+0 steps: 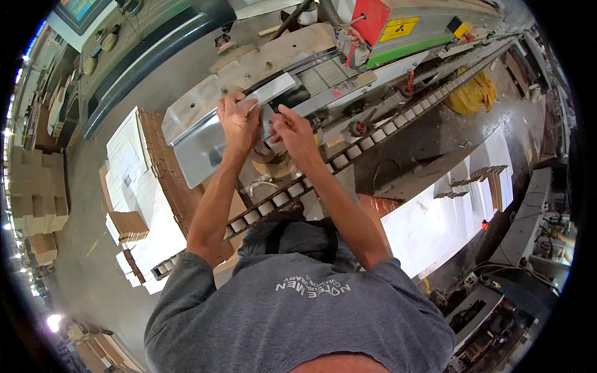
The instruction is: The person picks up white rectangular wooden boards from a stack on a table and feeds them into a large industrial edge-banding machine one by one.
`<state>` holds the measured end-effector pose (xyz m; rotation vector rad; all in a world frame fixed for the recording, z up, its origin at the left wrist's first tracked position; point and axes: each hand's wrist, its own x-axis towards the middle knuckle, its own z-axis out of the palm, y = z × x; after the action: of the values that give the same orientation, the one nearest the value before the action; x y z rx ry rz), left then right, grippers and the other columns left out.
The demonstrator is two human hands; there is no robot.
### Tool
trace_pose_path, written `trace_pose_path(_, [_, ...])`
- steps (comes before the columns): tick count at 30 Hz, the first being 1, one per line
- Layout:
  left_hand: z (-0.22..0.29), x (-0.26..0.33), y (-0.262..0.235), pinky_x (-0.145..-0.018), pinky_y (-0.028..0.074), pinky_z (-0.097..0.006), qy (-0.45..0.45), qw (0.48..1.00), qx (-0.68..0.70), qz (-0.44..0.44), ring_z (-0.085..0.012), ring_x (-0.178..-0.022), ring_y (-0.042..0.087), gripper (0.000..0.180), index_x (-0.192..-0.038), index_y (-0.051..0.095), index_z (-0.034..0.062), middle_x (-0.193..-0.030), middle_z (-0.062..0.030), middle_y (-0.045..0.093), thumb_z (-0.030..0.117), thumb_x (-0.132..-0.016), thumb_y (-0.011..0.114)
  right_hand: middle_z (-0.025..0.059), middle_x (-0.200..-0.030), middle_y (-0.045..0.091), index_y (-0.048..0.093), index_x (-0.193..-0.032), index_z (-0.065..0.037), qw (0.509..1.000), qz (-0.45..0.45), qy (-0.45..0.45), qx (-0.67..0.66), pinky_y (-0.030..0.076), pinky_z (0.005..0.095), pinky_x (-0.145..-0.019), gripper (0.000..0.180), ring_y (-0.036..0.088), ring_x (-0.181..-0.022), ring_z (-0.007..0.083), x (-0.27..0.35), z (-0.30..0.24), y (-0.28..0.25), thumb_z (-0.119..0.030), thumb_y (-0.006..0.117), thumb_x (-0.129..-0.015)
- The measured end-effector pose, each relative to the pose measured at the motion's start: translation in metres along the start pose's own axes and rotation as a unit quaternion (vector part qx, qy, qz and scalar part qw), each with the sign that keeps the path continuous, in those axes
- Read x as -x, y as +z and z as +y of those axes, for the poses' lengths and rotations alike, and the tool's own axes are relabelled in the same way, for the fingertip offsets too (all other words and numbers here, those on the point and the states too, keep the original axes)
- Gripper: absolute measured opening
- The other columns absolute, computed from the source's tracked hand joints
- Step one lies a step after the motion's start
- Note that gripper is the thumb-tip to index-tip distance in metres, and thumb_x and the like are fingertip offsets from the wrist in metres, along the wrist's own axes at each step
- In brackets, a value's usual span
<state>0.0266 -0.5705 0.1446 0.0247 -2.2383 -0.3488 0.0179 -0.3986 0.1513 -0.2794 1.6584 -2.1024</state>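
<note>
My left hand is closed at the near end of a narrow white board, which lies along the machine's metal guide. Fingers bend over the board, and the thumb is toward my right hand. Just to the right, my right hand is curled, thumb and fingers drawn together beside the machine's edge. Whatever lies between those fingers is hidden or too small to name. Beneath my left wrist spreads a shiny metal plate. A round tan disc or roll sits below my right hand, partly covered by my forearms.
A rail of white rollers crosses between me and the machine. Stacks of white boards stand at left and right. The machine's red panel rises at the far side. A yellow bag sits beyond the rail.
</note>
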Motion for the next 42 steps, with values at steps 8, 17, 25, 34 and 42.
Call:
trace_pose_path(8, [-0.017, 0.017, -0.026, -0.077, 0.049, -0.042, -0.107, 0.994, 0.015, -0.003, -0.0332, -0.085, 0.063, 0.028, -0.092, 0.075, 0.0073, -0.090, -0.0119, 0.069, 0.015, -0.067, 0.086, 0.0122, -0.114, 0.060, 0.041, -0.142, 0.011, 0.999, 0.032, -0.022, -0.010, 0.055, 0.0276, -0.062, 0.051, 0.062, -0.081, 0.0141, -0.038, 0.010, 0.025, -0.013, 0.055, -0.099])
trace_pose_path(17, [-0.028, 0.008, -0.009, -0.069, 0.051, -0.041, -0.134, 0.989, 0.049, -0.037, -0.0331, -0.074, 0.064, 0.018, -0.082, 0.074, 0.0041, -0.080, -0.0133, 0.069, 0.018, -0.073, 0.083, 0.0087, -0.093, 0.061, 0.054, -0.098, 0.005, 0.998, 0.035, -0.011, 0.051, 0.046, 0.0258, -0.047, 0.016, 0.056, -0.062, 0.0103, -0.060, 0.008, 0.025, -0.011, 0.054, -0.094])
trace_pose_path(25, [0.001, -0.013, 0.018, -0.067, 0.050, -0.043, -0.130, 0.987, 0.057, -0.070, -0.0330, -0.074, 0.062, 0.014, -0.078, 0.074, 0.0064, -0.076, -0.0109, 0.066, 0.019, -0.076, 0.080, 0.0059, -0.068, 0.059, 0.056, -0.087, 0.004, 0.964, 0.085, -0.143, 0.207, 0.045, 0.0279, -0.049, 0.016, 0.054, -0.055, 0.0105, -0.089, 0.017, -0.016, -0.011, 0.056, -0.090])
trace_pose_path(34, [0.050, -0.048, 0.086, -0.064, 0.051, -0.042, -0.104, 0.984, 0.046, -0.134, -0.0343, -0.077, 0.065, 0.013, -0.087, 0.074, 0.0079, -0.081, -0.0119, 0.066, 0.020, -0.083, 0.076, 0.0212, -0.082, 0.064, 0.054, -0.090, 0.006, 0.968, 0.133, -0.090, 0.191, 0.051, 0.0462, -0.074, 0.024, 0.063, -0.076, 0.0372, -0.118, -0.009, -0.086, -0.018, 0.054, -0.089])
trace_pose_path(42, [0.085, -0.079, 0.145, -0.061, 0.050, -0.045, -0.069, 0.982, 0.086, -0.155, -0.0355, -0.071, 0.064, 0.020, -0.075, 0.070, 0.0090, -0.077, -0.0111, 0.064, 0.027, -0.083, 0.074, 0.0174, -0.090, 0.065, 0.055, -0.127, 0.008, 0.949, 0.189, -0.165, 0.191, 0.052, 0.0401, -0.072, 0.042, 0.064, -0.076, 0.0285, -0.106, -0.024, -0.122, -0.015, 0.056, -0.092])
